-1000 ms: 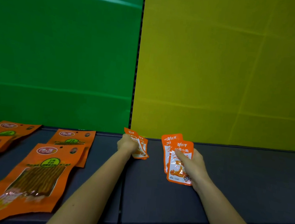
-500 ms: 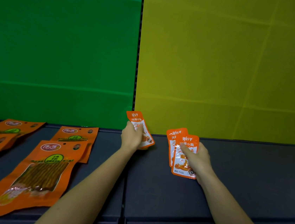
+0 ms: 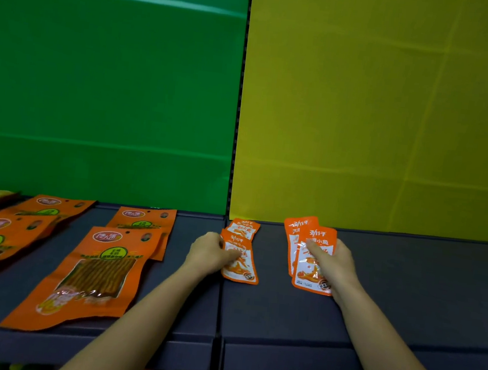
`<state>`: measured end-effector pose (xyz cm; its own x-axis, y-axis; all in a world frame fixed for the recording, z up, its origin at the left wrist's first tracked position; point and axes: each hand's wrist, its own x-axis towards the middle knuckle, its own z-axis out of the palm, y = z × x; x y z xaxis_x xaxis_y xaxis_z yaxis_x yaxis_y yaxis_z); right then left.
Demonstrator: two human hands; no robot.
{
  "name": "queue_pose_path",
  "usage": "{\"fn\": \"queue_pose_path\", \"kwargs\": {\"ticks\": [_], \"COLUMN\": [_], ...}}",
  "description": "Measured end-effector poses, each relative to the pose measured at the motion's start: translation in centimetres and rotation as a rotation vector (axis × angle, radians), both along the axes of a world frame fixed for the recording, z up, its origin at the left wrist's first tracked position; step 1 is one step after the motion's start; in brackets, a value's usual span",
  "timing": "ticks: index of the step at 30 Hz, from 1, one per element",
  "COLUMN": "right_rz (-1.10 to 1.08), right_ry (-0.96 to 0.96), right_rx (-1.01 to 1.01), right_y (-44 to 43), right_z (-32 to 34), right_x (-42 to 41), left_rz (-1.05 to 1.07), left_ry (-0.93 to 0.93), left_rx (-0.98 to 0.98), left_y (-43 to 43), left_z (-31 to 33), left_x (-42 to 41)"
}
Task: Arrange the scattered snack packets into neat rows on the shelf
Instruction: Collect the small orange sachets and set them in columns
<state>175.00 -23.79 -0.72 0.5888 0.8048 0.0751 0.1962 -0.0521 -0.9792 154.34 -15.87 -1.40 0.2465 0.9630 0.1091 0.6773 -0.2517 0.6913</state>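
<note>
My left hand (image 3: 209, 254) holds a small orange snack packet (image 3: 241, 268) flat on the dark grey shelf (image 3: 267, 312), thumb across its face. Behind it lies a second small orange packet (image 3: 244, 227), partly overlapped. My right hand (image 3: 333, 266) grips two more small orange packets: the front one (image 3: 309, 271) lies over the rear one (image 3: 297, 230), with my thumb on the front face. Both pairs sit near the yellow back panel (image 3: 382, 109).
Several large orange snack packets lie in rows on the shelf's left half, the nearest (image 3: 89, 276) by my left forearm, another (image 3: 141, 217) behind it. A green back panel (image 3: 106, 78) stands at left. The shelf's front edge (image 3: 277, 362) has goods below.
My left hand has lowered its raised small packet onto the shelf in front of another small packet. My right hand keeps its two packets in much the same place.
</note>
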Motion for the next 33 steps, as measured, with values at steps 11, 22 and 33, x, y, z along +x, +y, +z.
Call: {"fn": "queue_pose_path", "kwargs": {"ticks": [11,22,33], "right_rz": [-0.012,0.003,0.048], "right_ry": [-0.035,-0.061,0.01], "right_rx": [-0.037,-0.057,-0.003], "right_y": [-0.5,-0.1,-1.2], "right_z": [0.2,0.0,0.7], "right_x": [-0.4,-0.4,-1.0], "left_rz": [0.173,0.016,0.013], "left_ry": [0.31,0.319,0.376], "left_rx": [0.263,0.185,0.256], "left_y": [-0.9,0.4,0.2], "left_z": [0.4,-0.3,-0.4], "left_x": [0.3,1.7,2.2]}}
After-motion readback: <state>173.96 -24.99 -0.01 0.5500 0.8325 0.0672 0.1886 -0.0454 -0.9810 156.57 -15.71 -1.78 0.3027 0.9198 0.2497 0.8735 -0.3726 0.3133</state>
